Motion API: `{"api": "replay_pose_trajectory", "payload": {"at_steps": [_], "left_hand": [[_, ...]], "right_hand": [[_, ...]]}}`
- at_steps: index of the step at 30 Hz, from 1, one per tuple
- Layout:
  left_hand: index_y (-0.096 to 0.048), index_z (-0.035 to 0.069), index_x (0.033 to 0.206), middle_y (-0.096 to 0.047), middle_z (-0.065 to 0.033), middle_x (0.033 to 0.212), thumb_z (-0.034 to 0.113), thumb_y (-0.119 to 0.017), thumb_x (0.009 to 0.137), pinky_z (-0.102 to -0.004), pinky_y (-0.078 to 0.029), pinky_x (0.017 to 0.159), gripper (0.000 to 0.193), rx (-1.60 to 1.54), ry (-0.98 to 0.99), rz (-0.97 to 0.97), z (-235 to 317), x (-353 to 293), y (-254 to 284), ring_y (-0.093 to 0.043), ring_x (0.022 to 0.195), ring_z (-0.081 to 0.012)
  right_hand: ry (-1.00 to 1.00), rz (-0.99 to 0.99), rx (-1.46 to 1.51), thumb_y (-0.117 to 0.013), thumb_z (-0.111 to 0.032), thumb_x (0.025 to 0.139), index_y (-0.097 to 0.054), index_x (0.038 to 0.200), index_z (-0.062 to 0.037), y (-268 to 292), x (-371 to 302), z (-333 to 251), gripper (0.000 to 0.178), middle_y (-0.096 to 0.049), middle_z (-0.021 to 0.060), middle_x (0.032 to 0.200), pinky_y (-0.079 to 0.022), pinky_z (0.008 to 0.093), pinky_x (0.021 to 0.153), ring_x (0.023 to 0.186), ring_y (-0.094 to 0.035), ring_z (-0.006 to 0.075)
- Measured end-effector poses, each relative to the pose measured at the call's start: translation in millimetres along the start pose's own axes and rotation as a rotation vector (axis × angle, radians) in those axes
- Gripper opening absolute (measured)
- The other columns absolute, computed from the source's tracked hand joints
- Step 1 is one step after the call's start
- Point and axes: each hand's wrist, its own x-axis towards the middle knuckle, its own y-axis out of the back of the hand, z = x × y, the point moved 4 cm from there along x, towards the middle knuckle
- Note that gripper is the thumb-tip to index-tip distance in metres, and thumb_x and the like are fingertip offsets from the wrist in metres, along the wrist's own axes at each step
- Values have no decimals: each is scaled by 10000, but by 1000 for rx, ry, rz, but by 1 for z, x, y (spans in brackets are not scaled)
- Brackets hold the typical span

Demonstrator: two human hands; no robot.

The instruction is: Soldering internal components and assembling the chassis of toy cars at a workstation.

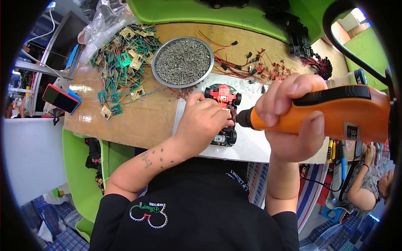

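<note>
A red and black toy car chassis [223, 92] lies on a white board [251, 142] in front of me, wheels showing along its sides. My left hand [204, 117] rests on the chassis, its fingers bent and closed at the car's middle; they partly cover it. With my right hand [293, 108] I grip an orange electric screwdriver [335, 108] with a black switch lever. Its dark nose points left at the chassis, close to my left fingertips. Whether the bit touches a screw is hard to make out.
Behind the car stands a round metal bowl of small screws [182, 60]. Left of it lie piled circuit boards with wires [125, 58]; right of it, red and black wired connectors [259, 67]. Green bins [167, 10] hold black car parts. A phone [60, 99] stands left; another person [364, 188] sits right.
</note>
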Motion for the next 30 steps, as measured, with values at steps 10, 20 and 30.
{"api": "replay_pose_trajectory", "payload": {"at_steps": [10, 20, 30], "left_hand": [[-603, 102, 838, -627, -2, 773, 154, -724, 802, -390, -388, 846, 137, -43, -15, -20, -3, -4, 2, -603, 794, -185], [-637, 30, 939, -651, -113, 868, 78, -708, 829, -394, -509, 742, 140, -272, 148, -34, -4, -9, 4, -622, 860, -299], [-636, 8, 955, -656, -118, 834, 69, -680, 837, -386, -508, 753, 140, -264, 130, -26, -5, -4, 6, -617, 865, -301]], "right_hand": [[-35, 70, -61, -564, -368, 943, -473, 1043, -45, -4, -8, 3, 351, -492, 60, 790, -410, 283, 573, 612, -486, 140], [-73, 81, -88, -582, -338, 936, -479, 1034, -50, -12, -16, 6, 320, -475, 52, 771, -417, 291, 561, 613, -477, 144], [29, 57, -362, -607, -312, 931, -475, 1009, -45, -10, -17, 13, 308, -475, 54, 758, -426, 286, 551, 606, -484, 144]]}}
